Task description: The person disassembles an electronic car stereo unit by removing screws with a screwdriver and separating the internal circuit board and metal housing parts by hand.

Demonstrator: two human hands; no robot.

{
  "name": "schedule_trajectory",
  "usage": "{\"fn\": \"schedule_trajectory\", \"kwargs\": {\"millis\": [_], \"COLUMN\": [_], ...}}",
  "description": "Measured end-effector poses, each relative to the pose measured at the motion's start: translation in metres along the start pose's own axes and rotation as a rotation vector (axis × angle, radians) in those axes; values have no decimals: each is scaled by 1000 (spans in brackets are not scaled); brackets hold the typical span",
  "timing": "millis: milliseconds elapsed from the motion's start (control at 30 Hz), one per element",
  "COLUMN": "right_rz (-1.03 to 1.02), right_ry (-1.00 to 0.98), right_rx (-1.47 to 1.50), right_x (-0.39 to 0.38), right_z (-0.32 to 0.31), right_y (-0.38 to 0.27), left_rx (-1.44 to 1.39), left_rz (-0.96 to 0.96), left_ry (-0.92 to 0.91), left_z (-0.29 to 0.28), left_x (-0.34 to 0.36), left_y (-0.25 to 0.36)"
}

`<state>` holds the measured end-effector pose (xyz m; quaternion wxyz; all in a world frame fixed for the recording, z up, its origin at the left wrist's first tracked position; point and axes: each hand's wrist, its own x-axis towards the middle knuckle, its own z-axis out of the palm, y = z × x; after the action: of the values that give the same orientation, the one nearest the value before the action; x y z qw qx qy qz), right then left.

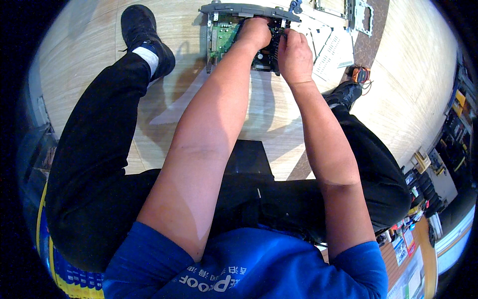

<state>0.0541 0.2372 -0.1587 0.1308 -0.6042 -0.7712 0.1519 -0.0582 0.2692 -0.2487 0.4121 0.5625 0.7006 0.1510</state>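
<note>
On the floor between my feet sits an opened car stereo (215, 42), its curved black front panel (249, 9) with knobs turned away from me. A green circuit board (226, 37) shows in its left half, dark parts in its right. My left hand (256, 34) reaches down into the middle of the unit, curled; its fingertips and whatever they hold are hidden. My right hand (297, 55) is closed at the unit's right side, fingers bent over the edge and thumb toward the inside.
Pale slotted metal plates (328, 52) lie right of the unit, with a metal frame (362, 19) beyond. An orange-and-black meter with a cord (359, 74) is beside my right shoe (343, 94). My left shoe (142, 35) stands at the left. Cluttered shelves (438, 164) line the right side.
</note>
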Motion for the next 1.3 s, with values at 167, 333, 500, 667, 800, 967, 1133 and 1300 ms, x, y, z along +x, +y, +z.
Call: {"fn": "schedule_trajectory", "kwargs": {"millis": [167, 333, 500, 667, 800, 967, 1133, 1300], "right_rz": [15, 27, 13, 10, 14, 13, 14, 2], "right_ry": [-12, -35, -20, -4, 4, 13, 18, 23], "right_rx": [0, -13, 0, -9, -16, -7, -6, 12], "right_x": [1, 1, 1, 2, 1, 1, 0, 1], "right_z": [-1, -3, -2, 2, 2, 2, 2, 2], "right_y": [-1, -1, -1, 0, 4, 1, 1, 2], "left_rx": [-22, -28, -29, 18, -33, -32, -57, -86], "left_rz": [-1, -76, -74, 15, -73, -77, -75, -23], "left_ry": [-7, -106, -79, -10, -77, -71, -63, -49], "left_z": [-3, -9, -5, -2, -4, -5, -4, -3], "left_x": [-1, -3, -1, 0, -2, 0, -1, -5], "left_y": [3, 10, 7, 0, 8, 6, 6, -1]}}
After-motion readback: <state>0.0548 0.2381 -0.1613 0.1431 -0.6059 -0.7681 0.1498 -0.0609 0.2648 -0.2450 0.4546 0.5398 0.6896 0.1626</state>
